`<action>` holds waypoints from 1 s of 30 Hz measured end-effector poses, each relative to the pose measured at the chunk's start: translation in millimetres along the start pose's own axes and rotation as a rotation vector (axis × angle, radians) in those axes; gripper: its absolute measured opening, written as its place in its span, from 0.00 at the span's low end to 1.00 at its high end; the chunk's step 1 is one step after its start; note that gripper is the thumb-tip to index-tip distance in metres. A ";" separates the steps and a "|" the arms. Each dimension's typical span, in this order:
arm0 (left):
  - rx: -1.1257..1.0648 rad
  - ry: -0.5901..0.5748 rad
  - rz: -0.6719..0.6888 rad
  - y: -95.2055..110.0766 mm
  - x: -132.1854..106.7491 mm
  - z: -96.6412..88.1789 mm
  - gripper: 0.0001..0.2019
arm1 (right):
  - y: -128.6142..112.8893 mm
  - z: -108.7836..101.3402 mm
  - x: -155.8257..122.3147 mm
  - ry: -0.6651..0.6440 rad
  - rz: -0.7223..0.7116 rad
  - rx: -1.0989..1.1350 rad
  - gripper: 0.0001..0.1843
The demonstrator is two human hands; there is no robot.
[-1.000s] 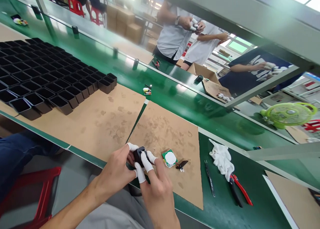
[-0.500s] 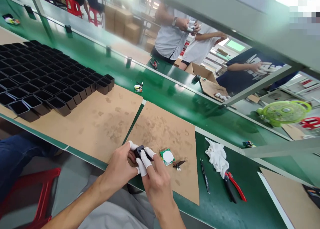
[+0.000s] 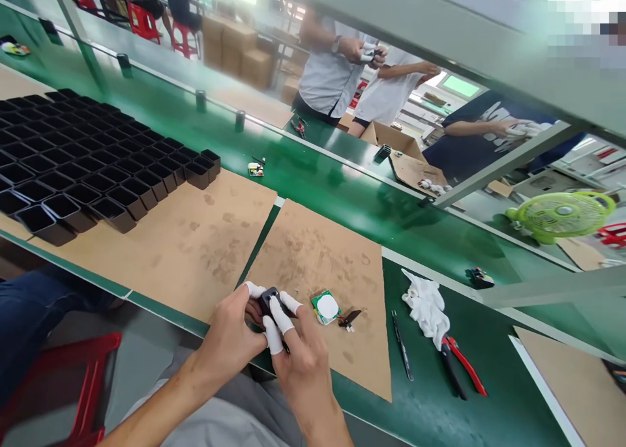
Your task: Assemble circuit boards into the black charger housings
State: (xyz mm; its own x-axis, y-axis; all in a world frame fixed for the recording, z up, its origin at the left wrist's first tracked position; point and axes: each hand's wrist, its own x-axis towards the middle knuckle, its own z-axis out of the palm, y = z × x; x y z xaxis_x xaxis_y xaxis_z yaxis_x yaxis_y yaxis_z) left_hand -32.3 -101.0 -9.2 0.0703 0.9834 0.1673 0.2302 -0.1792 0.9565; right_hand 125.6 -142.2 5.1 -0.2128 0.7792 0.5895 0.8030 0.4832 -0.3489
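Between my two hands is a small black plastic housing (image 3: 268, 298), held over the near edge of the cardboard mat (image 3: 317, 238). My left hand (image 3: 232, 333) is closed around its left side, with white finger cots on the fingertips. From the right, my right hand (image 3: 299, 346) grips the housing too, its cotted fingers pressed on the top and the near side. My fingers cover much of the housing. Just right of my right hand lies a green circuit board (image 3: 326, 307) with a white round pad. Beside the board is a small dark part with a wire and white connector (image 3: 349, 320).
Rows of black open boxes (image 3: 98, 160) stand at the left. Tweezers (image 3: 402, 346), a white cloth (image 3: 426, 303) and red-black pliers (image 3: 462, 365) lie to the right. Small electronic assemblies sit on the green conveyor belt (image 3: 313, 183). Several people stand or sit beyond it; a green fan (image 3: 562, 214) is at far right.
The small assemblies on the belt have shifted left. Both my hands keep their hold on the black housing, with only slight finger movement. The view has moved a little.
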 end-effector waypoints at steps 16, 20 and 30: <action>0.118 0.128 0.069 4.5 -9.6 10.9 0.11 | -8.8 12.5 -10.3 0.224 0.181 0.133 0.17; 0.133 0.072 0.056 1.4 -12.6 6.9 0.12 | -10.5 12.4 -11.3 0.233 0.209 0.129 0.20; 0.186 0.041 0.094 -4.9 -16.6 -5.0 0.13 | -16.0 16.8 -24.1 0.215 0.162 0.038 0.24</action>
State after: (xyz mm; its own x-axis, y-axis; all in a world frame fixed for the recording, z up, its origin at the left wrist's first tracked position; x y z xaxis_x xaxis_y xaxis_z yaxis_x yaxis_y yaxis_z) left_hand -39.4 -116.2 -15.5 0.0607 0.9619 0.2667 0.3997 -0.2683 0.8765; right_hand 108.5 -162.0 -15.8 0.0430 0.7469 0.6636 0.7944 0.3772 -0.4760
